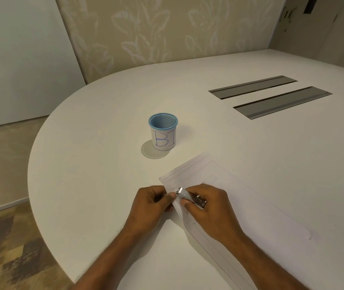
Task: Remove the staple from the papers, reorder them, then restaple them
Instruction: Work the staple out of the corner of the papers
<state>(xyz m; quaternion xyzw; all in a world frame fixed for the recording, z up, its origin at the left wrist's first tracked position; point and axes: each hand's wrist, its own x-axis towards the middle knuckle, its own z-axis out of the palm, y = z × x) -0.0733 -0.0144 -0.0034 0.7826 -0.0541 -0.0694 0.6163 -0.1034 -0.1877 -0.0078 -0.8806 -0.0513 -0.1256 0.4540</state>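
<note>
A stack of white printed papers [240, 206] lies at an angle on the white table, running from the centre toward the lower right. My right hand [206, 208] holds a small silver metal stapler [190, 196] over the papers' near-left edge, its tip pointing left. My left hand [154, 200] pinches that same paper edge right beside the stapler's tip, fingers curled. The staple itself is hidden under the tool and fingers.
A blue mesh cup [163, 131] wrapped in paper marked "BI" stands behind the hands. Two grey cable slots [271, 95] are set into the table [104, 164] at the back right. The table's curved edge drops to the floor on the left.
</note>
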